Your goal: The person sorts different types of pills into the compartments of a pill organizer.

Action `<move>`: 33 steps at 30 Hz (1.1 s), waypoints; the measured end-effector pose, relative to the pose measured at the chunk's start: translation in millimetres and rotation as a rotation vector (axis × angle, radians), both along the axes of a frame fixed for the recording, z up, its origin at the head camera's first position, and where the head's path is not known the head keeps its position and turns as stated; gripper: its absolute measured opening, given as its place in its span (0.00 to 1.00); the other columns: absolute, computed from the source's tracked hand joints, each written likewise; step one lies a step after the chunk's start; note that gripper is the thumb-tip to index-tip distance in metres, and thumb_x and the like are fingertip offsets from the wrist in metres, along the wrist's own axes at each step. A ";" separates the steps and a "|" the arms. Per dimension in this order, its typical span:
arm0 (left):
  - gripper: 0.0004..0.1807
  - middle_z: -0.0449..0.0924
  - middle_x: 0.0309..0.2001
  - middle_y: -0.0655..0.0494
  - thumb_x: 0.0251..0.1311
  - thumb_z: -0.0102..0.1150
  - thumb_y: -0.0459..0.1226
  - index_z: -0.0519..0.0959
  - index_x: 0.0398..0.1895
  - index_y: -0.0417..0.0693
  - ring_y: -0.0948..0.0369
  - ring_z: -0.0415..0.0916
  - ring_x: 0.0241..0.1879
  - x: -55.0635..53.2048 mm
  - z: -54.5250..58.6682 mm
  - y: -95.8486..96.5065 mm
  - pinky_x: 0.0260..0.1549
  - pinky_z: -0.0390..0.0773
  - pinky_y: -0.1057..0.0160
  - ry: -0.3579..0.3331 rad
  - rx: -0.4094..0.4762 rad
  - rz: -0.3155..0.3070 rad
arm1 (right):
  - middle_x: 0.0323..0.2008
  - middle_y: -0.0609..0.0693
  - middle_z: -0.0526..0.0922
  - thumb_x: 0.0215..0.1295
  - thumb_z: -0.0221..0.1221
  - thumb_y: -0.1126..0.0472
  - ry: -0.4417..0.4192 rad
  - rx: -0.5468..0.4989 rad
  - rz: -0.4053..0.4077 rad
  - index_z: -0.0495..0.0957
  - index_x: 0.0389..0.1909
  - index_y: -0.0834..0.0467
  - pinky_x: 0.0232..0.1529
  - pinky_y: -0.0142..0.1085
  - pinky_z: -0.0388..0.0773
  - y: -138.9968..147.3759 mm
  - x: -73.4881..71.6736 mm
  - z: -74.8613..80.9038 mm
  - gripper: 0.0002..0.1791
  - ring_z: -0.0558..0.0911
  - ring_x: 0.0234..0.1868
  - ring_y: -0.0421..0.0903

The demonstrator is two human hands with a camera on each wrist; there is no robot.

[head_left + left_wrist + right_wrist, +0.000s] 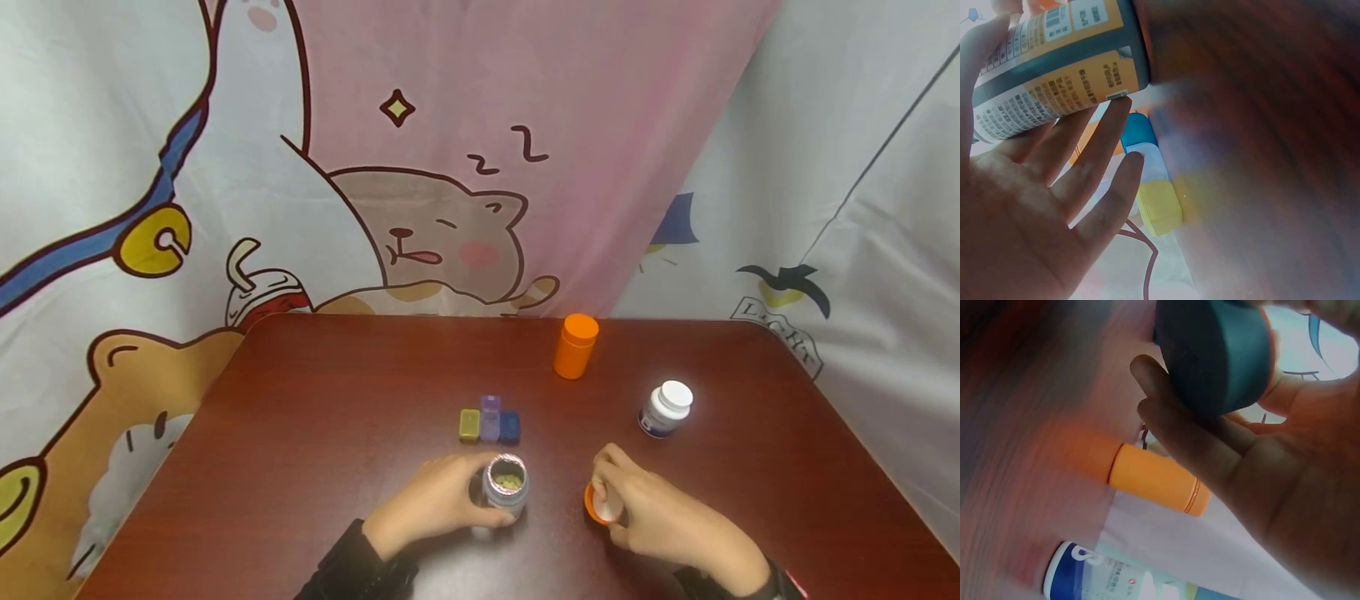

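My left hand [442, 497] grips a pill bottle [506, 498] round its side, thumb in front and fingers behind. The bottle has no cap on, its mouth is rimmed with torn foil, and yellowish tablets show inside. Its orange and grey label [1094, 78] is seen in the left wrist view. To the right, my right hand [652, 508] holds a cap [1235, 356] with a dark outside and an orange rim; its pale inside shows in the head view. Just beyond the bottle lies a small pill box [469, 425] with yellow, purple and blue compartments, the purple lid flipped back.
An orange capped bottle [575, 347] stands near the table's back edge. A white capped bottle [666, 409] with a blue-marked label stands beyond my right hand. The table [337, 392] is dark reddish wood, with a printed cloth [600, 125] hanging behind it.
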State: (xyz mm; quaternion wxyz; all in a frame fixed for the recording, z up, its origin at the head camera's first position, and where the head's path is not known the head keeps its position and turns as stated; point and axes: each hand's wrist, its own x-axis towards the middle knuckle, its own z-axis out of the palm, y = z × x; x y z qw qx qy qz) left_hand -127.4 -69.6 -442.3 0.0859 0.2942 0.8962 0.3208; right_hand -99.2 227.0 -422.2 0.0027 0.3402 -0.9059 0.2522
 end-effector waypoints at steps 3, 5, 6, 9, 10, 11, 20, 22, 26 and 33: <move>0.37 0.84 0.50 0.63 0.44 0.71 0.59 0.77 0.60 0.59 0.64 0.76 0.48 -0.2 -1.3 0.2 0.48 0.78 0.48 0.005 -0.006 -0.002 | 0.36 0.40 0.64 0.27 0.69 0.74 0.027 0.028 0.003 0.65 0.29 0.50 0.25 0.29 0.71 3.6 -3.0 -2.4 0.29 0.69 0.28 0.36; 0.37 0.84 0.51 0.63 0.45 0.70 0.59 0.77 0.60 0.60 0.64 0.76 0.49 0.0 -1.9 0.3 0.49 0.78 0.48 0.009 -0.015 -0.007 | 0.35 0.38 0.65 0.24 0.71 0.74 0.054 0.049 0.009 0.66 0.28 0.49 0.28 0.30 0.72 6.5 -4.8 -3.5 0.31 0.69 0.30 0.36; 0.37 0.84 0.52 0.63 0.46 0.70 0.60 0.76 0.61 0.60 0.64 0.76 0.50 0.1 -2.3 0.3 0.50 0.78 0.48 0.007 -0.020 -0.009 | 0.34 0.38 0.65 0.22 0.71 0.74 0.069 0.061 0.008 0.66 0.28 0.49 0.29 0.31 0.71 7.9 -5.3 -3.8 0.32 0.69 0.31 0.36; 0.38 0.83 0.55 0.62 0.47 0.68 0.62 0.74 0.63 0.60 0.62 0.75 0.52 0.7 -2.7 0.2 0.52 0.78 0.47 -0.002 -0.039 -0.022 | 0.31 0.36 0.66 0.16 0.68 0.78 0.126 0.084 0.012 0.66 0.27 0.48 0.31 0.32 0.70 12.6 -6.4 -5.3 0.34 0.68 0.33 0.37; 0.39 0.82 0.55 0.61 0.47 0.68 0.62 0.74 0.63 0.59 0.62 0.75 0.53 1.0 -2.6 0.1 0.53 0.78 0.47 -0.011 -0.042 -0.028 | 0.31 0.36 0.66 0.15 0.66 0.79 0.136 0.087 0.014 0.66 0.27 0.48 0.31 0.32 0.70 14.1 -6.4 -5.7 0.34 0.67 0.34 0.36; 0.39 0.82 0.56 0.60 0.47 0.68 0.61 0.73 0.63 0.58 0.61 0.75 0.54 1.2 -2.4 -0.1 0.54 0.78 0.47 -0.017 -0.048 -0.031 | 0.30 0.36 0.66 0.15 0.65 0.80 0.142 0.087 0.015 0.67 0.27 0.48 0.31 0.31 0.69 15.3 -6.3 -6.0 0.34 0.67 0.33 0.36; 0.45 0.77 0.63 0.53 0.40 0.77 0.49 0.71 0.67 0.52 0.56 0.72 0.59 0.3 7.4 -7.3 0.58 0.74 0.44 -0.022 -0.078 -0.042 | 0.29 0.36 0.67 0.28 0.64 0.79 0.117 0.113 -0.007 0.69 0.26 0.47 0.27 0.30 0.70 20.8 -6.1 -7.6 0.27 0.67 0.29 0.34; 0.43 0.78 0.62 0.55 0.42 0.76 0.48 0.71 0.67 0.54 0.57 0.73 0.58 -1.6 10.4 -11.7 0.57 0.75 0.43 -0.018 -0.082 -0.046 | 0.29 0.37 0.67 0.28 0.64 0.78 0.115 0.142 -0.023 0.68 0.26 0.46 0.27 0.31 0.70 21.1 -6.2 -7.7 0.27 0.67 0.28 0.35; 0.35 0.83 0.57 0.57 0.51 0.70 0.52 0.74 0.64 0.54 0.60 0.77 0.52 -6.6 14.6 -21.2 0.52 0.78 0.43 -0.011 -0.092 -0.036 | 0.29 0.37 0.66 0.25 0.67 0.76 0.130 0.211 -0.064 0.68 0.25 0.47 0.25 0.35 0.70 21.7 -7.3 -11.0 0.28 0.67 0.27 0.38; 0.29 0.86 0.52 0.55 0.55 0.67 0.49 0.78 0.60 0.49 0.55 0.79 0.50 -12.3 19.3 -32.8 0.49 0.78 0.41 0.048 -0.110 0.033 | 0.28 0.39 0.67 0.16 0.72 0.73 0.166 0.263 -0.099 0.68 0.26 0.49 0.24 0.39 0.71 22.4 -9.3 -14.8 0.32 0.70 0.28 0.41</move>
